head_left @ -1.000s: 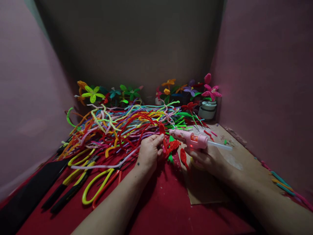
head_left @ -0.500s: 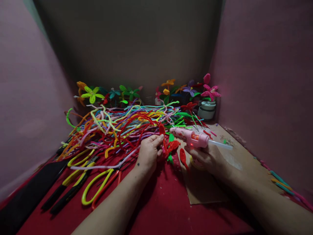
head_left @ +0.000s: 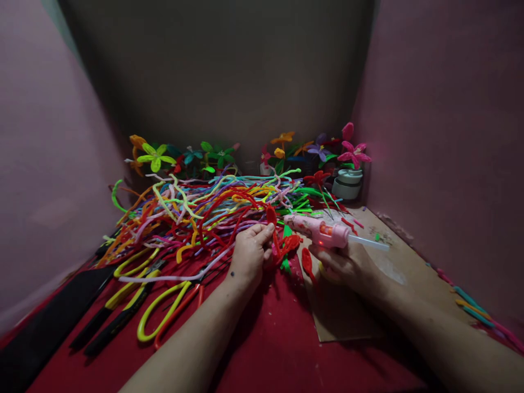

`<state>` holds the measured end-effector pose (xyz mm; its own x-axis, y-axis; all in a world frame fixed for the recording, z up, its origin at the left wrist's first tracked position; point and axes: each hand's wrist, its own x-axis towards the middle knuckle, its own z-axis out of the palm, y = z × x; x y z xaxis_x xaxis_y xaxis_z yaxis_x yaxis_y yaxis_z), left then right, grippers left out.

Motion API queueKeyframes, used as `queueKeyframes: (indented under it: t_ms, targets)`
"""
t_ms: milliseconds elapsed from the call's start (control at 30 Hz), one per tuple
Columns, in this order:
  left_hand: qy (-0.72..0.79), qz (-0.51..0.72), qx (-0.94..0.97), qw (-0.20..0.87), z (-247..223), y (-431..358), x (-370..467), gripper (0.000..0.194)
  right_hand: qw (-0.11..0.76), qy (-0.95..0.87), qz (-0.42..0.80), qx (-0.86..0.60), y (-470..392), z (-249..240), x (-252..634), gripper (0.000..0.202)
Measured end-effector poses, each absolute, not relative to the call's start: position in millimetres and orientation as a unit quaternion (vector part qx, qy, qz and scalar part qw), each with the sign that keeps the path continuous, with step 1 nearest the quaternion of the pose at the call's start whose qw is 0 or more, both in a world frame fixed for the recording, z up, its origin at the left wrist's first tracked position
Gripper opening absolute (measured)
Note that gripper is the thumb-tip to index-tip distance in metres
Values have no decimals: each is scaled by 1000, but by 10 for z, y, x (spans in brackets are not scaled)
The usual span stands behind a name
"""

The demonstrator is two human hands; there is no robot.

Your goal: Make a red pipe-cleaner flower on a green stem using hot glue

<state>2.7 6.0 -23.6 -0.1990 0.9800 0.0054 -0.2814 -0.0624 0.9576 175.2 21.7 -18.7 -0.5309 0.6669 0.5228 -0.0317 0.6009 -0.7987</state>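
Note:
My left hand (head_left: 252, 252) pinches a red pipe-cleaner petal (head_left: 271, 214) upright between thumb and fingers. More looped red pipe-cleaner pieces (head_left: 290, 243) hang just right of those fingers; whether they are joined to the petal I cannot tell. In my right hand (head_left: 347, 267) is a pink hot glue gun (head_left: 317, 229), its small red light lit and a clear glue stick (head_left: 368, 242) poking out the back. The nozzle points left, a little apart from the petal. Another red petal (head_left: 307, 263) lies below the gun, over the cardboard's edge.
A tangled heap of colourful pipe cleaners (head_left: 204, 202) covers the table behind my left hand. Pliers (head_left: 118, 308) and yellow-handled scissors (head_left: 164, 316) lie at the left. Finished pipe-cleaner flowers (head_left: 155, 157) and a grey-green container (head_left: 347, 184) stand along the back. Cardboard (head_left: 344, 322) lies under my right hand.
Both hands hold nearly the same place, with the petal and glue gun still gripped. The whole view has shifted very slightly.

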Motion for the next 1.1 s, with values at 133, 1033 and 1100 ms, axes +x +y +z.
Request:
queueKeyframes:
  t_ms: [133,1033,1100]
  targets:
    - [460,629,382,497,-235,62,25,33,434,-778,403,-209,199,-182,1746,44]
    - [461,638,379,487,-226,61,23,27,418,-776,432,-190,183,-190,1767,44]
    - [462,639,380,484,-229,64,22,28,415,-775,439,-185,186,-190,1764,45]
